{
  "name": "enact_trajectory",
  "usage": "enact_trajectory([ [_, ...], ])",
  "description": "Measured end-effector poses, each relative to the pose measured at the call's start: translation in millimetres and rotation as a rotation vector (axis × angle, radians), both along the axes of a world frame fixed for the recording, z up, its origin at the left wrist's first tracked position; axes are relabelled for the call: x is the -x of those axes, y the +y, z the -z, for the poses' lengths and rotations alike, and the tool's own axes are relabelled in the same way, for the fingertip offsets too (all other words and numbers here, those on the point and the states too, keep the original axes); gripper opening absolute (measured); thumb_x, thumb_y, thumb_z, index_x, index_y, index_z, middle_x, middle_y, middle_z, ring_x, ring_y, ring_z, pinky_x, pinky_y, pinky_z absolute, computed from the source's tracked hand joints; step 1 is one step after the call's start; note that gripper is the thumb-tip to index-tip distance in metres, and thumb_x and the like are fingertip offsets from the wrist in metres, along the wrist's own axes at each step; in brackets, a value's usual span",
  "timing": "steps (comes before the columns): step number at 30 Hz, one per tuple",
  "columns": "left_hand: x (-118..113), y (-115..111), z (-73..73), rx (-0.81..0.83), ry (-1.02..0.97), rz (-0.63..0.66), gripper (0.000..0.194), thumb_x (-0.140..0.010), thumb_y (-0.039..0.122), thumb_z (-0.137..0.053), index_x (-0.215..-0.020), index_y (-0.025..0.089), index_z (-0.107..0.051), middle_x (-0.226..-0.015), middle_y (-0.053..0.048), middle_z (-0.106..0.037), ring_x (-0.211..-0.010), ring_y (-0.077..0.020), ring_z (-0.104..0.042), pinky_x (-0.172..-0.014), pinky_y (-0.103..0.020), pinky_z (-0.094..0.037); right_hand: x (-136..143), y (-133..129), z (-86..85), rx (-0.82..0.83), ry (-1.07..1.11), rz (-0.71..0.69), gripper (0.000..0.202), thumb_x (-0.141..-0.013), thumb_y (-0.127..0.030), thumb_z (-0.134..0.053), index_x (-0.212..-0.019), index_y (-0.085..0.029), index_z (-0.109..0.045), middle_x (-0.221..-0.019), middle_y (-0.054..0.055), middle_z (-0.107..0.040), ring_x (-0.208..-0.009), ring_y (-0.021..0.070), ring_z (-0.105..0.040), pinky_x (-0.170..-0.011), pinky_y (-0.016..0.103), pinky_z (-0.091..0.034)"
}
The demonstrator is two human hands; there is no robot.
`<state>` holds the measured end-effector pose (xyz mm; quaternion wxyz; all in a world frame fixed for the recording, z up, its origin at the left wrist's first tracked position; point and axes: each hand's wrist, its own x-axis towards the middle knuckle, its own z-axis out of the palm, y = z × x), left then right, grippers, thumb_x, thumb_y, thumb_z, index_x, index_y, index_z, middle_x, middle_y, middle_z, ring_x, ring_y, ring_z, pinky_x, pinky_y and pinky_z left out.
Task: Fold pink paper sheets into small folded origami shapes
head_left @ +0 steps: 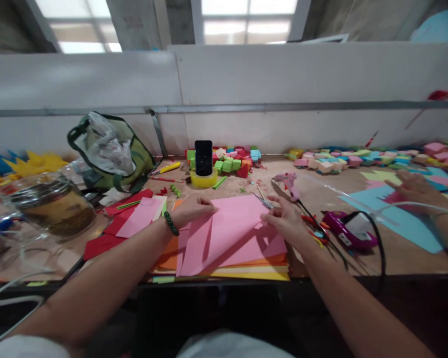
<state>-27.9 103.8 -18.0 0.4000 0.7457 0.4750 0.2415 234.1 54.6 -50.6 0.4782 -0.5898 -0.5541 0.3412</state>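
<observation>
A pink paper sheet [227, 219] is lifted and curled above a stack of pink, orange and yellow sheets [254, 274] at the table's front edge. My left hand [194, 209], with a dark green bead bracelet [171, 223] on its wrist, pinches the sheet near its upper left edge. At the right edge, my right hand [285, 219] has the sheet between thumb and fingers. Scissors [263, 201] lie against the fingers of my right hand; whether it also grips them is unclear.
A phone [203, 158] stands in a yellow tape roll [204, 180]. Beyond are small paper boxes [229, 165]. To the right lie a pink glue gun [289, 185] and a purple tool [349, 231] with cables. A glass jar [52, 204] stands left. Another person's hand [412, 186] rests on papers, far right.
</observation>
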Motion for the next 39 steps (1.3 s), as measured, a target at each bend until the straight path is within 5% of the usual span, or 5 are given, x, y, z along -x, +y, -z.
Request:
enact_trajectory([
  [5, -3.8, 9.9, 23.6, -0.034, 0.098, 0.047, 0.034, -0.069, 0.042, -0.059, -0.05, 0.013, -0.055, -0.047, 0.004, -0.039, -0.049, -0.0083, -0.032, -0.046, -0.023, -0.023, 3.2, 2.6, 13.2, -0.009, -0.463, 0.025, 0.051, -0.073, -0.025, -0.06, -0.121, -0.012, -0.051, -0.063, -0.001, -0.062, -0.061, 0.0174, -0.058, -0.06, 0.029, -0.042],
  [13, -7.4, 12.3, 34.4, -0.172, 0.294, 0.041, 0.031, -0.072, 0.037, -0.054, -0.055, 0.013, -0.063, -0.048, 0.002, -0.046, -0.052, -0.0107, -0.041, -0.049, -0.023, -0.024, 1.4, 3.5, 18.2, 0.066, -0.691, -0.017, 0.061, -0.078, -0.024, -0.058, -0.135, -0.012, -0.04, -0.074, 0.002, -0.064, -0.066, 0.0192, -0.059, -0.061, 0.029, -0.04],
  [23, -14.9, 0.2, 28.0, -0.421, 0.516, 0.053, 0.031, -0.08, 0.031, -0.057, -0.106, 0.017, -0.067, -0.099, -0.011, -0.066, -0.09, -0.0238, -0.057, -0.076, -0.031, -0.04, 2.6, -0.4, 11.8, 0.153, -0.791, -0.027, 0.069, -0.082, -0.031, -0.056, -0.142, -0.01, -0.029, -0.076, 0.006, -0.066, -0.068, 0.0222, -0.059, -0.057, 0.029, -0.036],
  [30, -36.6, 15.5, 9.2, -0.658, 0.64, 0.819, 0.049, -0.083, 0.003, -0.045, -0.125, 0.025, -0.06, -0.113, -0.01, -0.062, -0.096, -0.0185, -0.058, -0.083, -0.027, -0.043, 3.0, -1.9, 9.8, 0.153, -0.815, -0.045, 0.065, -0.084, -0.03, -0.055, -0.14, -0.008, -0.033, -0.085, 0.01, -0.069, -0.076, 0.0239, -0.061, -0.062, 0.03, -0.039],
  [39, -91.4, -24.1, -17.0, -0.592, 0.973, 0.758, 0.036, -0.087, 0.018, -0.046, -0.12, 0.023, -0.061, -0.095, -0.012, -0.071, -0.085, -0.0248, -0.066, -0.07, -0.033, -0.048, 3.1, -2.7, 10.7, 0.169, -0.884, -0.039, 0.063, -0.085, -0.031, -0.055, -0.14, -0.01, -0.032, -0.092, 0.011, -0.071, -0.085, 0.0256, -0.065, -0.066, 0.029, -0.039],
])
